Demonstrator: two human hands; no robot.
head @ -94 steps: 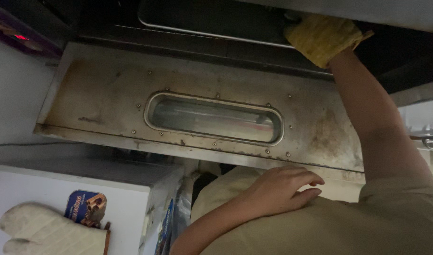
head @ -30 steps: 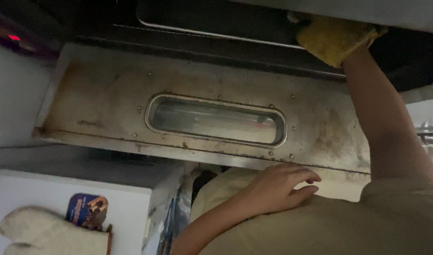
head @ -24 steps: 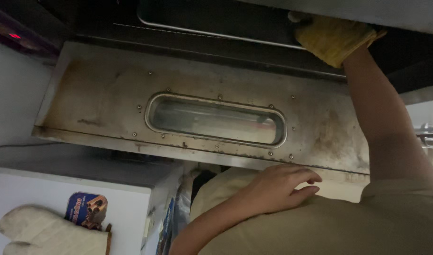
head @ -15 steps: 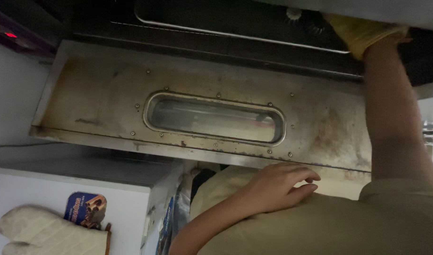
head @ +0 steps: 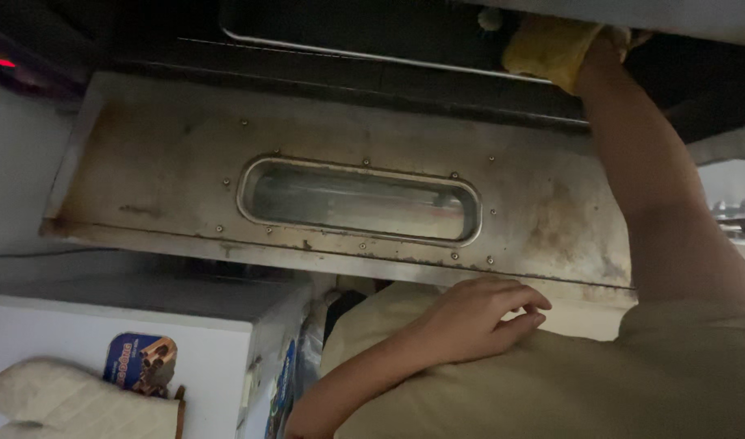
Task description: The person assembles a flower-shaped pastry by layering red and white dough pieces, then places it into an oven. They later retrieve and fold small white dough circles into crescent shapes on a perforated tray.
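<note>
Right hand (head: pixel 563 50), in a yellow oven mitt, reaches into the dark oven cavity at the edge of a metal tray (head: pixel 348 32); grip cannot be told. Left hand (head: pixel 478 317): fingers loosely curled, holding nothing, resting on beige clothing below the open oven door (head: pixel 185 171). A cream mitt (head: pixel 71 402) lies on a white cabinet (head: pixel 210 366).

One head-worn camera, looking steeply down onto the open oven door (head: pixel 185 162), close above its oval window, dark oven cavity beyond at top, white cabinet (head: pixel 104 325) nearer, lower left
</note>
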